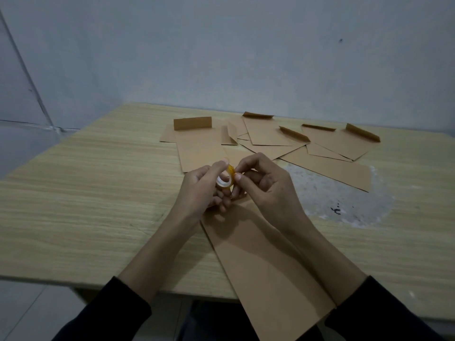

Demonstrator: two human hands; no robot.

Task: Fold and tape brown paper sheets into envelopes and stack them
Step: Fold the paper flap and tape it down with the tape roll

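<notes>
Yellow tape roll (225, 178) held above table (86, 193), gripped by curled fingers of left hand (202, 190). Roll's rim pinched between thumb and forefinger of right hand (263, 185). Folded brown sheet (266, 267) lying flat under both wrists, overhanging near edge. Envelopes (270, 139) scattered loosely beyond fingertips, flaps raised. Grey worn patch (339, 198) seen right of right hand.

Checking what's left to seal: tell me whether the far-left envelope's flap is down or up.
Up. The flap rises upright from the far edge of the far-left envelope, facing the camera, not pressed flat.
</notes>
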